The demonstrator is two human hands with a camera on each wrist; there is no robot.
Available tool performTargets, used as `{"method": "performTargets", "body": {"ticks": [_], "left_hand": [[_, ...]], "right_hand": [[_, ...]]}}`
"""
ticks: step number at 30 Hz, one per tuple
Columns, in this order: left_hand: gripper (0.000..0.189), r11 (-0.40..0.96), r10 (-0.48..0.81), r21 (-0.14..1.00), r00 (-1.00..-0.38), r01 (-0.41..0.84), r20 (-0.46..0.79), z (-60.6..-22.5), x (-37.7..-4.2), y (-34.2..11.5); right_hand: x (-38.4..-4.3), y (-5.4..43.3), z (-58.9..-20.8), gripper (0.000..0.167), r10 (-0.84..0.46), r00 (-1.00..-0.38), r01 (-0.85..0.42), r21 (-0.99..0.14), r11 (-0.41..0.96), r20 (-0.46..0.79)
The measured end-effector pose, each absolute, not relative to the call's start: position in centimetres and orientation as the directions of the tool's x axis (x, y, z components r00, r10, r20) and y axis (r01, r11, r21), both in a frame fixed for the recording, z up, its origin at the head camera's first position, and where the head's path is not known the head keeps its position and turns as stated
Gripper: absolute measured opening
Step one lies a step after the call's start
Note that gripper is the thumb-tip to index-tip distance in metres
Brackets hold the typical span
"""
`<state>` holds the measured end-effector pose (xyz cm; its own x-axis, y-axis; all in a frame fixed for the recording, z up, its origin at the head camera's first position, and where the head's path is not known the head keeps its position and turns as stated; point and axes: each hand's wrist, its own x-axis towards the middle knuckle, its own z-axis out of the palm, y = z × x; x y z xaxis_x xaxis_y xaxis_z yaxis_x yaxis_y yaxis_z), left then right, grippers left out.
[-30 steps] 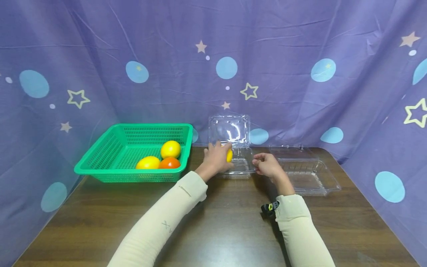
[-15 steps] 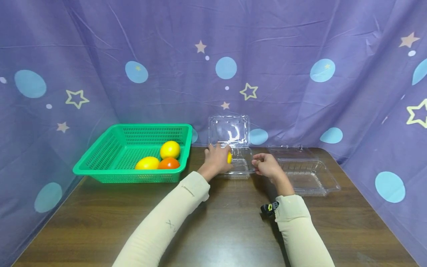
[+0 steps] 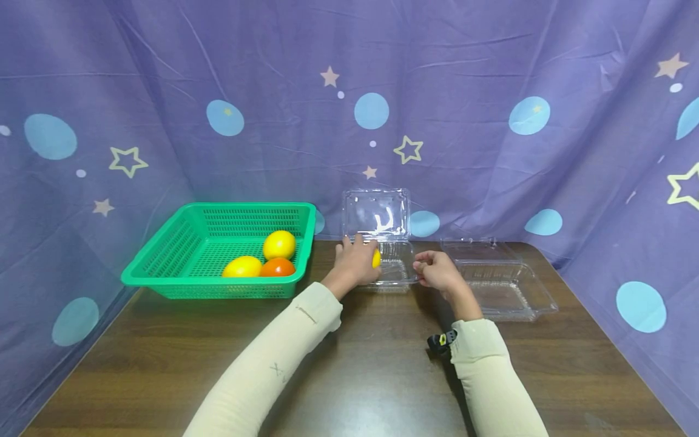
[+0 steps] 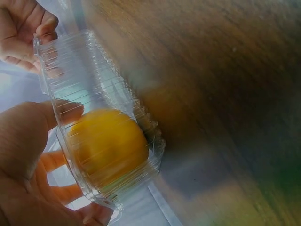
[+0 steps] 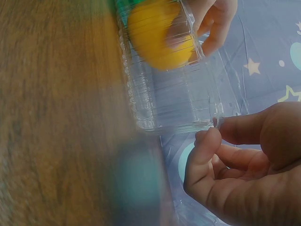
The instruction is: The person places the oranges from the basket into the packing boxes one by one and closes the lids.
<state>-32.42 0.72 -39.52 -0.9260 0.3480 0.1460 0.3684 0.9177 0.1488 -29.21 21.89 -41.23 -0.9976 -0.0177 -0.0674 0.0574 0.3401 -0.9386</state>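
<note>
My left hand (image 3: 354, 262) reaches into a clear plastic clamshell box (image 3: 397, 264), its fingers and thumb around a yellow round fruit (image 4: 109, 147). In the left wrist view the fruit sits low in one end of the box, seen through the ribbed wall. Most of it is covered by the hand in the head view. At the box's right side, my right hand (image 3: 438, 272) pinches the rim between thumb and finger, plainest in the right wrist view. The lid (image 3: 375, 213) stands raised behind the box.
On the left stands a green mesh basket (image 3: 188, 280) with two yellow fruits (image 3: 279, 245) and an orange-red one (image 3: 278, 267). Another clear box (image 3: 499, 291), lid up, lies right of my right hand. A purple patterned curtain (image 3: 459, 158) hangs behind the wooden table (image 3: 371, 364).
Both hands stay almost where they were, the left on the fruit in the box and the right on the rim. Only the left forearm has shifted slightly.
</note>
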Motion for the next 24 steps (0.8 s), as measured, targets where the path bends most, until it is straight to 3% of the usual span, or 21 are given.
{"method": "performTargets", "body": {"ticks": [24], "left_hand": [[0.061,0.892,0.415,0.087,-0.879,0.444,0.234,-37.6,-30.8,-3.6]], "right_hand": [[-29.3,21.9,-41.4,0.035,-0.027,-0.998,0.042,-0.945,0.325,-0.053]]}}
